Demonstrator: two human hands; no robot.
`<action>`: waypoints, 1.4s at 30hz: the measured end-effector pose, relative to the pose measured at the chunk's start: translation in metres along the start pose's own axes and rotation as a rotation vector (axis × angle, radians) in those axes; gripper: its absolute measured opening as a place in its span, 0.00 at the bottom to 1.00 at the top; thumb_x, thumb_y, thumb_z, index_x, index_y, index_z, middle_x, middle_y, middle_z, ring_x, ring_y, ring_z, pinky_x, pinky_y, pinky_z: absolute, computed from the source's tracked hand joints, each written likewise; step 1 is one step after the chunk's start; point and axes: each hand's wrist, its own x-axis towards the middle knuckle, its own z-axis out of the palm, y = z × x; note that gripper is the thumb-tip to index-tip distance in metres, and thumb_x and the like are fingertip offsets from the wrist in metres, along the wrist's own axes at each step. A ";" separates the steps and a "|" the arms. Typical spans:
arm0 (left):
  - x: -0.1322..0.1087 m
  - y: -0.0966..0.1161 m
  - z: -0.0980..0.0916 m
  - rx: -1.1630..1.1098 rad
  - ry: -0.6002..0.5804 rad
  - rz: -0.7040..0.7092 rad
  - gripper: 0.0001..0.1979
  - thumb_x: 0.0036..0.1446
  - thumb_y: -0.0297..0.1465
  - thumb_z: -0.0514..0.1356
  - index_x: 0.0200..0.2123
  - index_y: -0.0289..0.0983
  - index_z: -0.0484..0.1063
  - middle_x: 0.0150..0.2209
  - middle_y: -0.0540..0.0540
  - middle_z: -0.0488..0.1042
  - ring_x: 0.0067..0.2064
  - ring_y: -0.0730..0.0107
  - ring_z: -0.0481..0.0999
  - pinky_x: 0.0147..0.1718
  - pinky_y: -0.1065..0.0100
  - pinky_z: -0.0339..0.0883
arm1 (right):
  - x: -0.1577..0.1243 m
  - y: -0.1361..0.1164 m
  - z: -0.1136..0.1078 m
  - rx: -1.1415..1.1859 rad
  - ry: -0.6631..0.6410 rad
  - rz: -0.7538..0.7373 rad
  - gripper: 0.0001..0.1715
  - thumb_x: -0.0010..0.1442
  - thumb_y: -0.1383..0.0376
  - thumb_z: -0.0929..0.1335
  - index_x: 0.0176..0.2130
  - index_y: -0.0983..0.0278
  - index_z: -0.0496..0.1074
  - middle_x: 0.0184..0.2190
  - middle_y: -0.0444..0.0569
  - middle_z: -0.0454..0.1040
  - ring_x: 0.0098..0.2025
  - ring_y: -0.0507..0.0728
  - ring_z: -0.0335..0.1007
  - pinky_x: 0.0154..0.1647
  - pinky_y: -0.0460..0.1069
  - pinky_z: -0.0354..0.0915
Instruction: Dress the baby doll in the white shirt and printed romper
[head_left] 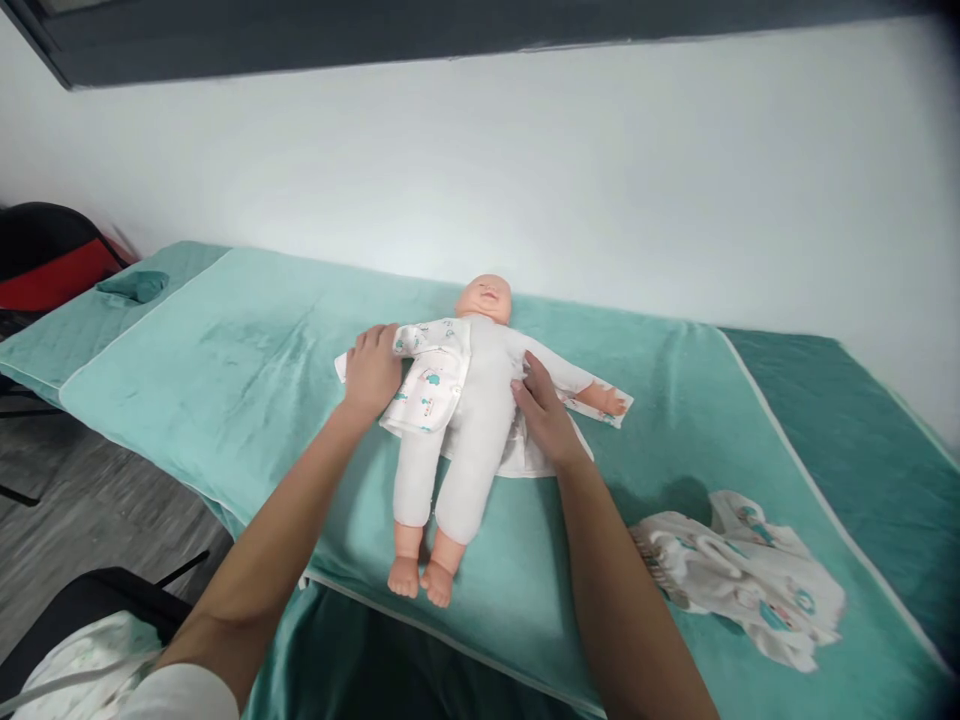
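Observation:
A baby doll (465, 420) in a white bodysuit lies on its back on a teal bed (247, 370), head toward the wall. A white printed jacket (427, 385) is spread under it, its left flap folded over the doll's side. My left hand (371, 370) rests on the jacket's sleeve by the doll's arm, fingers curled on the cloth. My right hand (544, 410) presses on the jacket's other flap beside the doll's waist, fingers together and laid flat.
A crumpled white printed garment (742, 575) lies on the bed at the right. A small teal cloth (135, 285) sits at the bed's far left end. A black and red chair (45, 260) stands at left, and a white wall runs behind.

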 end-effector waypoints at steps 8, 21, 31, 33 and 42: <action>0.016 -0.092 0.035 0.330 -0.153 0.043 0.31 0.70 0.25 0.40 0.74 0.29 0.52 0.73 0.33 0.61 0.71 0.47 0.63 0.66 0.45 0.59 | 0.000 0.000 -0.001 -0.010 0.008 0.000 0.48 0.64 0.41 0.66 0.74 0.54 0.54 0.71 0.52 0.63 0.72 0.65 0.60 0.76 0.65 0.53; 0.046 -0.122 0.040 0.252 -0.071 0.018 0.31 0.70 0.24 0.38 0.74 0.27 0.51 0.73 0.31 0.61 0.74 0.50 0.60 0.69 0.46 0.55 | -0.002 -0.004 -0.002 -0.055 0.003 -0.028 0.50 0.64 0.38 0.66 0.74 0.57 0.54 0.72 0.55 0.62 0.73 0.64 0.59 0.77 0.63 0.52; -0.004 -0.063 0.035 -0.075 0.215 0.106 0.23 0.67 0.24 0.47 0.62 0.36 0.70 0.65 0.37 0.71 0.69 0.56 0.65 0.71 0.49 0.55 | -0.003 -0.008 0.000 -0.001 0.013 -0.022 0.54 0.62 0.34 0.65 0.74 0.58 0.54 0.73 0.55 0.60 0.74 0.67 0.57 0.77 0.64 0.52; -0.029 -0.046 0.027 -0.256 0.230 0.200 0.19 0.66 0.25 0.50 0.57 0.36 0.71 0.57 0.36 0.74 0.62 0.59 0.72 0.64 0.54 0.66 | -0.003 -0.007 0.000 -0.003 0.028 -0.012 0.54 0.62 0.35 0.66 0.74 0.59 0.55 0.73 0.55 0.60 0.74 0.66 0.56 0.77 0.64 0.52; -0.107 -0.019 0.008 -0.403 0.104 0.377 0.25 0.61 0.21 0.54 0.60 0.41 0.69 0.57 0.40 0.74 0.60 0.58 0.72 0.61 0.51 0.70 | -0.002 -0.001 0.001 -0.015 0.043 -0.045 0.50 0.64 0.37 0.65 0.73 0.60 0.57 0.73 0.57 0.60 0.74 0.66 0.55 0.76 0.61 0.54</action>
